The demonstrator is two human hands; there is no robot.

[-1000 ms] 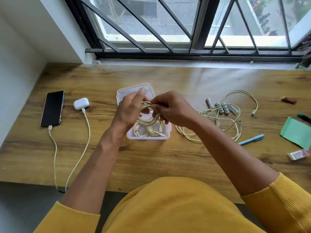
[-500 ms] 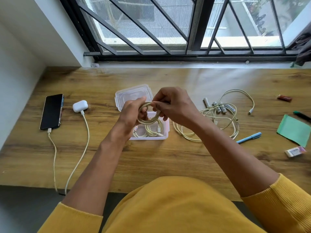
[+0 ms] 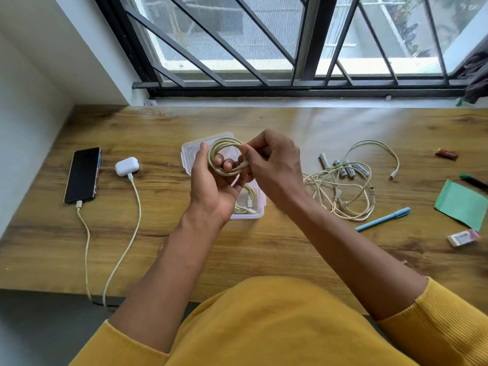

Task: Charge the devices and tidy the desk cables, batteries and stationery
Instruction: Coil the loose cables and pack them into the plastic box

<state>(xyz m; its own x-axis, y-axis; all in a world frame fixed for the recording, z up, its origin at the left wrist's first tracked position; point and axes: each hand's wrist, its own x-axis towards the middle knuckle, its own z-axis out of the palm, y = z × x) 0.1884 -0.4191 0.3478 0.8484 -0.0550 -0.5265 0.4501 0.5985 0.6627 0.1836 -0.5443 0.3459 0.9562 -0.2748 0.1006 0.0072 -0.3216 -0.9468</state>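
While both hands hover above the clear plastic box (image 3: 260,207) at mid-desk (image 3: 264,122), I see my left hand (image 3: 211,186) curled round a coiled cream cable (image 3: 224,154), its fingers threaded through the loops. My right hand (image 3: 274,165) pinches that cable's white plug end (image 3: 244,164) beside the coil. A second coil (image 3: 247,202) lies inside the box.

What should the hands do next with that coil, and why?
Probably tuck the plug end in and lower the coil into the box. The left hand holds it wound, the right hand pinches its end, and the box right beneath already holds another cable.
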